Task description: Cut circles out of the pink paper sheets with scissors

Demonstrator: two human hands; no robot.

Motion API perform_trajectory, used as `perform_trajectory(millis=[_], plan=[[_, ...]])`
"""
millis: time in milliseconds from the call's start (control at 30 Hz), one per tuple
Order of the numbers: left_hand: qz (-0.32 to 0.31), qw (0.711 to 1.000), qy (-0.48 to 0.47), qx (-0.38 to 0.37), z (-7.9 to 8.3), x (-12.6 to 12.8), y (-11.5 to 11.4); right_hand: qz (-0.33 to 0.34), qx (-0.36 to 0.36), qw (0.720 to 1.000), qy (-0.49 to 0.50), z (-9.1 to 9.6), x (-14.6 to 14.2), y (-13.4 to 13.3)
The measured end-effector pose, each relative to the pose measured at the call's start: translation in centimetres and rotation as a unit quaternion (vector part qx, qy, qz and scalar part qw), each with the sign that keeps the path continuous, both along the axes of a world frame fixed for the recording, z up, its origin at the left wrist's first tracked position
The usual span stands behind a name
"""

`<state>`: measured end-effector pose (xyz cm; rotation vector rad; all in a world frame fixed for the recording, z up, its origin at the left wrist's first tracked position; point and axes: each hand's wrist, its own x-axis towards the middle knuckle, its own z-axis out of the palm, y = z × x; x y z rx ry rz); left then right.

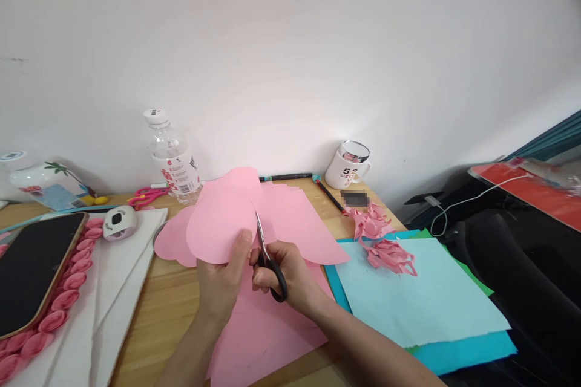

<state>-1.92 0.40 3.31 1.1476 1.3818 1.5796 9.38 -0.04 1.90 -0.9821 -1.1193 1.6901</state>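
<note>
Pink paper, lower-right edge pinched by left hand; right hand clasps scissors.

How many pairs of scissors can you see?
2. The black-handled scissors are in the right hand. The pink-handled scissors lie on the table, near the clear bottle. More could be hidden under the pink paper.

There are two hands, the left hand and the right hand, two pairs of scissors, two dark pens, one clear bottle, one white jar, one mug, one phone
</note>
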Motion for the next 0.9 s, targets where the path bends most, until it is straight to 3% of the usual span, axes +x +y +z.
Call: perform_trajectory(millis=[133, 400, 533, 900], plan=[[0.041, 0.998, 0.050, 0.029, 0.4, 0.1, 0.0, 0.005, 0.002, 1.000, -0.010, -0.2, -0.1, 0.0], [0.020, 0.999, 0.030, -0.018, -0.6, -0.3, 0.1, 0.018, 0.065, 0.996, 0.058, -0.7, 0.4, 0.4], [-0.013, 0.999, 0.002, -0.034, -1.0, -0.2, 0.2, 0.018, 0.068, 0.995, 0.077, -0.9, 0.6, 0.4], [-0.008, 0.999, -0.006, -0.039, -1.1, -0.2, 0.2, 0.020, 0.067, 0.995, 0.076, -0.8, 0.5, 0.5]])
